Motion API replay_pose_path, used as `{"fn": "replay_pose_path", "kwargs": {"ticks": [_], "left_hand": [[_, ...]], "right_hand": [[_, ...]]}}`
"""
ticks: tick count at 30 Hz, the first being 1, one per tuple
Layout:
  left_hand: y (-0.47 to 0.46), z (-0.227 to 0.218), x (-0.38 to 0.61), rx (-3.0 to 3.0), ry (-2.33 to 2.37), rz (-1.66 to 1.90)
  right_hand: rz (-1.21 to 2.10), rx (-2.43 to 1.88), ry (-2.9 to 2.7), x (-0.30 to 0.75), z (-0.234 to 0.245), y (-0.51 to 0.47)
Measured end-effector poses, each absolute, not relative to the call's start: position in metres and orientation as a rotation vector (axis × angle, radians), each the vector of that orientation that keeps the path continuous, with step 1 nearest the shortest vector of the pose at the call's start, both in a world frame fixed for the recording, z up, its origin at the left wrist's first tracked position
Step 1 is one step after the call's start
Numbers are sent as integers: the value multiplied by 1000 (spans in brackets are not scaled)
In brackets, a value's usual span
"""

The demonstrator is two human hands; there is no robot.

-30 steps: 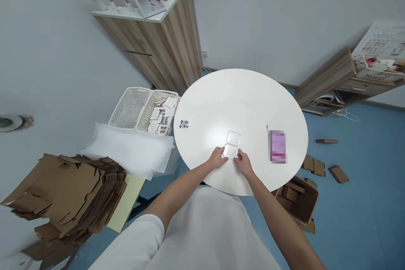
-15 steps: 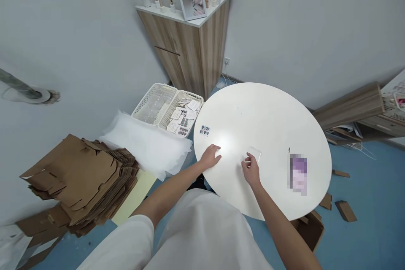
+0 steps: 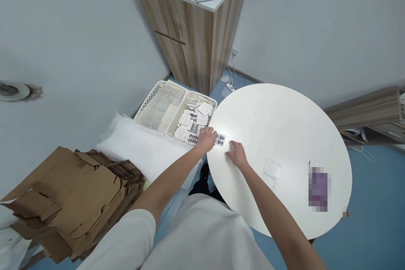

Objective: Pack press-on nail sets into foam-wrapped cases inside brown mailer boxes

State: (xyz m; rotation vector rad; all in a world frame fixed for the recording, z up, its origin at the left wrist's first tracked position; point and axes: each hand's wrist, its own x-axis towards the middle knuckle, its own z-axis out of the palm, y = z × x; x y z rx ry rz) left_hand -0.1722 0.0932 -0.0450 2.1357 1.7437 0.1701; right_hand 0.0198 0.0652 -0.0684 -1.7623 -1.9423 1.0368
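Note:
A small card of dark, shiny press-on nails [image 3: 220, 139] lies near the left edge of the white round table [image 3: 284, 122]. My left hand [image 3: 206, 140] is at its left end, fingers bent over it and hiding part of it. To the right of the card, my right hand [image 3: 238, 154] hovers with thumb and forefinger apart and nothing between them. Farther right, a clear plastic case [image 3: 272, 169] rests on the tabletop.
Left of the table stand two white baskets, one with clear cases [image 3: 160, 103], the other with nail cards [image 3: 202, 114]. White foam sheets [image 3: 139, 145] and stacked flat cardboard boxes [image 3: 85, 194] are nearer. A blurred purple item [image 3: 319, 190] lies on the table's right.
My right hand has left the clear case and moved left towards the nail card. My left hand has reached forward onto the card. The view has turned left and down.

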Motion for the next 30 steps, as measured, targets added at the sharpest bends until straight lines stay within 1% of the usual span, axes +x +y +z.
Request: {"fn": "replay_pose_path", "kwargs": {"ticks": [7,16,22,30], "left_hand": [[103,-48,-175,2285,1718,-33],[108,-47,-176,2317,1657,-52],[96,-49,-174,2270,1656,2],[80,-48,-168,2213,1619,51]], "right_hand": [[973,-1967,-2078,-12,-70,86],[927,-2087,-2058,-20,-68,90],[916,-2005,-2028,-21,-69,81],[991,-1901,-1844,-12,-70,62]]}}
